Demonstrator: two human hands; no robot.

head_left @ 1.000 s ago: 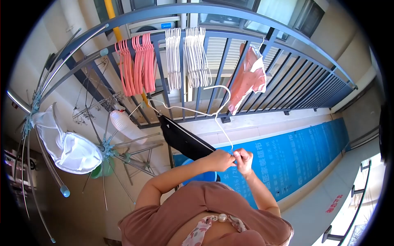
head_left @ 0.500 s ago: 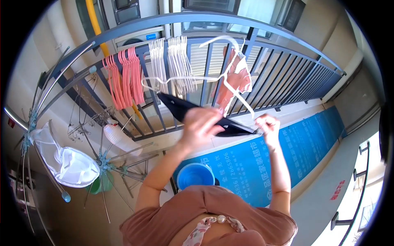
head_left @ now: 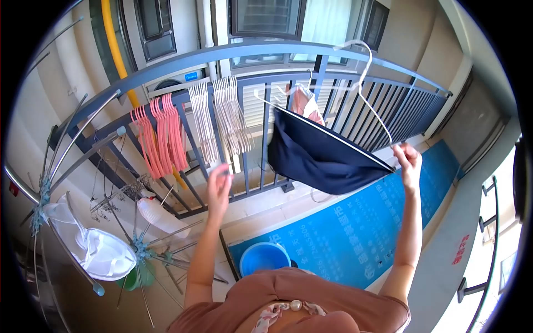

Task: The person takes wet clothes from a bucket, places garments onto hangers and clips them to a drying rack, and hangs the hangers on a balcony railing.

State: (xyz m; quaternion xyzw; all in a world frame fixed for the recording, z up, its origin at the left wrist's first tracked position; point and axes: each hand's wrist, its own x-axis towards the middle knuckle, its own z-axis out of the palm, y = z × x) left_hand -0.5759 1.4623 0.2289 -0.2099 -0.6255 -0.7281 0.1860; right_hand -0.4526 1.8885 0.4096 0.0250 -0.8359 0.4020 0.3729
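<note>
A white clothes hanger (head_left: 372, 111) is tilted in front of me, its hook up and to the right. From its lower bar hangs a dark navy garment (head_left: 322, 157), spread along the bar and sagging; its exact kind cannot be made out. My right hand (head_left: 409, 159) pinches the hanger's right corner beside the cloth's end. Left of the garment and apart from it, my left hand (head_left: 219, 188) is raised with nothing in it, thumb and fingers apart.
Pink hangers (head_left: 166, 136) and white hangers (head_left: 230, 119) hang on the balcony railing (head_left: 244, 49), with a pink-and-white garment (head_left: 304, 102) farther right. White bras (head_left: 105, 255) hang on a metal rack at left. A blue bucket (head_left: 242, 266) stands by a blue floor sheet (head_left: 344, 233).
My left hand has let go of the navy garment and moved left and down. My right hand has moved right with the hanger, and the garment now hangs opened out.
</note>
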